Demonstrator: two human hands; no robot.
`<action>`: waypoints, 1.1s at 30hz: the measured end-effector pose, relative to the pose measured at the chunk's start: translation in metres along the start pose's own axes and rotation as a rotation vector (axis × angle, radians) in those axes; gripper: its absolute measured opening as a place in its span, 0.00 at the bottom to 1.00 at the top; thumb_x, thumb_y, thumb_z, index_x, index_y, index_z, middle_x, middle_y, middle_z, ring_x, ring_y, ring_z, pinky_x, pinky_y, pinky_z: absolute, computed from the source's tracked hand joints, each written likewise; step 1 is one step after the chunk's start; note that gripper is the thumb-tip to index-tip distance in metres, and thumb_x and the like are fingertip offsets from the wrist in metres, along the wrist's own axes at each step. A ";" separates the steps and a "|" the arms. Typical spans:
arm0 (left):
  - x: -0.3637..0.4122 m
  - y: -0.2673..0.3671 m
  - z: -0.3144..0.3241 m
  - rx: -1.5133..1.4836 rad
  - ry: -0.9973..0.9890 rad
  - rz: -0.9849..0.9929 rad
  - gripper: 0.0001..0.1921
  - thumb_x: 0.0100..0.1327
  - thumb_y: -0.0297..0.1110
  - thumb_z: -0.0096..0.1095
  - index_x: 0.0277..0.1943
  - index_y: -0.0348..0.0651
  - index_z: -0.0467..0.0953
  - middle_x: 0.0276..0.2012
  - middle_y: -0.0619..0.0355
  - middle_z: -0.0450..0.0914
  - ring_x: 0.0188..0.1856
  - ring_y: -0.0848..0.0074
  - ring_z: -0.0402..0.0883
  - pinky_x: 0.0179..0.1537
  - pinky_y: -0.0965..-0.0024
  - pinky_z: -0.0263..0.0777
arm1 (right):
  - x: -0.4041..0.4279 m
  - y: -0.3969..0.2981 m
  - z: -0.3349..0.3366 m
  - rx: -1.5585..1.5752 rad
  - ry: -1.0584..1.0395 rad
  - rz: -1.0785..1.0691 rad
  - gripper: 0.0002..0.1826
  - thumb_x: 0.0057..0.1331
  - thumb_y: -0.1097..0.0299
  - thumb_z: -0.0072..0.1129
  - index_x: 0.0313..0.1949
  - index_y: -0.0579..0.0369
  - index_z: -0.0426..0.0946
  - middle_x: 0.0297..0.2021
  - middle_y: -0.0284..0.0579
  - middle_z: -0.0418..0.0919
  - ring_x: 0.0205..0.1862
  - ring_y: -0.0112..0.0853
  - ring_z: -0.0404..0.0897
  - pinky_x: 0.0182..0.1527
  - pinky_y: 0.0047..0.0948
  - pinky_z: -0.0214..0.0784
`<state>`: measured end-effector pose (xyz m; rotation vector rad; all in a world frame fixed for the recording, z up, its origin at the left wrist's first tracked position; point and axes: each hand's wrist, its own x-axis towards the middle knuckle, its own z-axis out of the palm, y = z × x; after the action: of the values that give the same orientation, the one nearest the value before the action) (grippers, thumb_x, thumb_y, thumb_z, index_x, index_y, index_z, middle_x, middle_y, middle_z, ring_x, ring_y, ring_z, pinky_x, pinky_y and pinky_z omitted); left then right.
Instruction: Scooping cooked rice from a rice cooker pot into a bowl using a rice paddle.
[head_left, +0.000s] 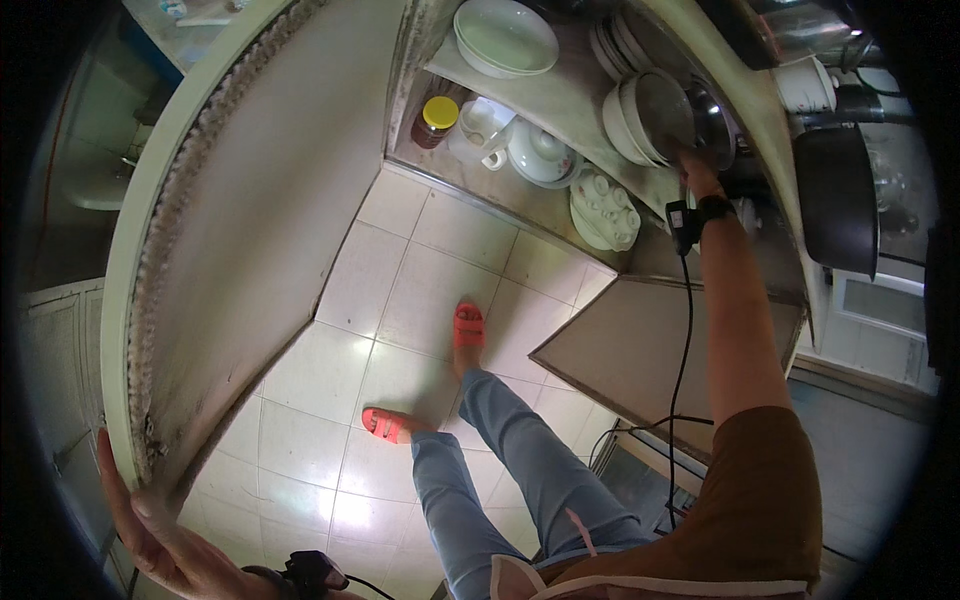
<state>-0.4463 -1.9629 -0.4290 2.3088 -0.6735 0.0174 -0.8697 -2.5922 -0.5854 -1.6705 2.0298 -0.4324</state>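
At the lower left, my left hand (161, 540) grips the bottom corner of an open cabinet door (262, 187), thumb on one side of its edge and fingers on the other. My right hand (701, 176) reaches into the cabinet and pinches the rim of a white bowl (660, 112), its fingertips partly lost in shadow. That bowl nests against another pale bowl (619, 124) on the upper shelf (517, 94). Just beyond them, a shiny metal bowl (712, 120) is partly hidden. Stacked plates (607, 49) lie behind.
White oval bowls (506, 37) occupy the shelf's left end. Below sit a yellow-lidded jar (435, 124), a clear pitcher (480, 127), a lidded dish (544, 154) and an egg-tray-like white piece (607, 210). A second door (667, 345) hangs open at right. Black cables (679, 337) trail from my right wrist.
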 end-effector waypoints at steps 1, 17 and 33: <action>0.002 -0.001 -0.001 -0.059 -0.010 -0.015 0.27 0.74 0.49 0.39 0.66 0.38 0.65 0.65 0.48 0.66 0.67 0.61 0.64 0.68 0.57 0.56 | 0.009 0.000 0.004 0.001 -0.002 0.001 0.29 0.55 0.44 0.66 0.49 0.48 0.75 0.41 0.34 0.75 0.37 0.25 0.73 0.35 0.26 0.68; 0.008 0.006 -0.009 0.115 -0.040 -0.007 0.23 0.74 0.42 0.43 0.64 0.37 0.68 0.62 0.49 0.71 0.67 0.64 0.65 0.68 0.58 0.54 | 0.049 0.015 -0.006 -0.226 0.069 -0.070 0.13 0.61 0.67 0.55 0.42 0.62 0.73 0.26 0.44 0.77 0.21 0.34 0.77 0.20 0.31 0.69; 0.003 0.014 -0.006 -0.175 -0.074 -0.052 0.21 0.73 0.41 0.47 0.62 0.36 0.70 0.58 0.51 0.74 0.61 0.68 0.70 0.62 0.64 0.61 | -0.055 -0.004 0.000 0.635 0.330 0.101 0.11 0.64 0.70 0.50 0.33 0.70 0.72 0.19 0.54 0.77 0.13 0.37 0.76 0.13 0.34 0.68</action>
<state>-0.4490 -1.9690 -0.4147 2.1658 -0.6263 -0.1457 -0.8585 -2.5394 -0.5751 -1.1537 1.8909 -1.2321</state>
